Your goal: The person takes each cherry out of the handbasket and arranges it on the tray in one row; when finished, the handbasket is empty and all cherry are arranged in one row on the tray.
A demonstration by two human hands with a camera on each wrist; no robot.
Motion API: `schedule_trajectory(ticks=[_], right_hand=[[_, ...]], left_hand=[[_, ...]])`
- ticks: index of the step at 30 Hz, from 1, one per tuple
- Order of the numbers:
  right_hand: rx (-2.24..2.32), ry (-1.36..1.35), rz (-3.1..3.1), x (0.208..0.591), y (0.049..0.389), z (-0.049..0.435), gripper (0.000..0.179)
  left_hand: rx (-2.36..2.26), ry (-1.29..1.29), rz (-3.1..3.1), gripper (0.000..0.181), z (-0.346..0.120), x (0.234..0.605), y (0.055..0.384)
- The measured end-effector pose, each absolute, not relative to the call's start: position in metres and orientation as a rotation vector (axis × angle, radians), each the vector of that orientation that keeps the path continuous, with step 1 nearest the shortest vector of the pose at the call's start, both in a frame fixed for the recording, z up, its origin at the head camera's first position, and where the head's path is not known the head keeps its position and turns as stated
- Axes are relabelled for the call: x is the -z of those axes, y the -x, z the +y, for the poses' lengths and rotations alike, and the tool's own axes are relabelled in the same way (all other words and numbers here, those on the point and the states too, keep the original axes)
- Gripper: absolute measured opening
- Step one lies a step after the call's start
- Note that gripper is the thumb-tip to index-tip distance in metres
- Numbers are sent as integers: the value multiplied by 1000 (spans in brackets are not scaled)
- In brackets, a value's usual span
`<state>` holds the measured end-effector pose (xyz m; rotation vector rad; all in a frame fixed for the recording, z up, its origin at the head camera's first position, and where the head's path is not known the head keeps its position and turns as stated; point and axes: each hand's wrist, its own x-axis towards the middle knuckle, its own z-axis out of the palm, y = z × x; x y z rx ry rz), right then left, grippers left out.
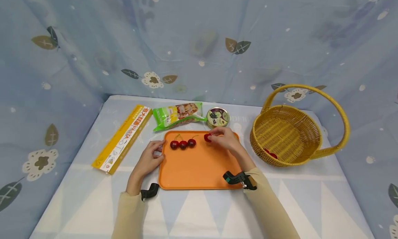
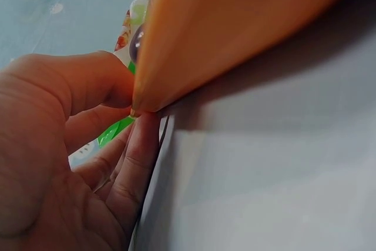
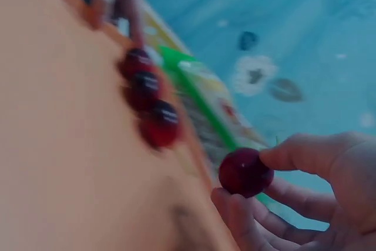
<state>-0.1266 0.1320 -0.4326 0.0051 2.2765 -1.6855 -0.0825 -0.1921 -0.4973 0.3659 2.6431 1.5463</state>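
Observation:
My right hand [image 1: 226,139] pinches a dark red cherry [image 3: 245,173] between thumb and fingertips, over the far right part of an orange tray [image 1: 196,170]. At the tray's left edge, my left hand [image 1: 150,158] grips the rim; in the left wrist view the thumb lies on one side of it and fingers [image 2: 138,154] on the other. Three cherries with stems stand in a row at the tray's far left: a left one [image 1: 174,144], a middle one [image 1: 183,144] and a right one [image 1: 191,143]. The right wrist view shows this row blurred.
A yellow wicker basket [image 1: 286,162] with a tall handle stands right of the tray, with some red fruit [image 1: 273,155] inside. Behind the tray are a green food packet [image 1: 178,115] and a round tin [image 1: 217,117]. A yellow pasta box [image 1: 122,139] lies to the left.

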Motion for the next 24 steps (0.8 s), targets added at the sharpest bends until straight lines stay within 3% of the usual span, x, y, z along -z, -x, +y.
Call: schedule_trajectory(ticks=[8, 24], right_hand=[[1765, -173, 2248, 462, 125, 100, 18], [1645, -188, 2306, 464, 124, 97, 20]], left_hand=[[-1521, -364, 2662, 56, -189, 497, 82], [-1524, -363, 2656, 57, -192, 499, 82]])
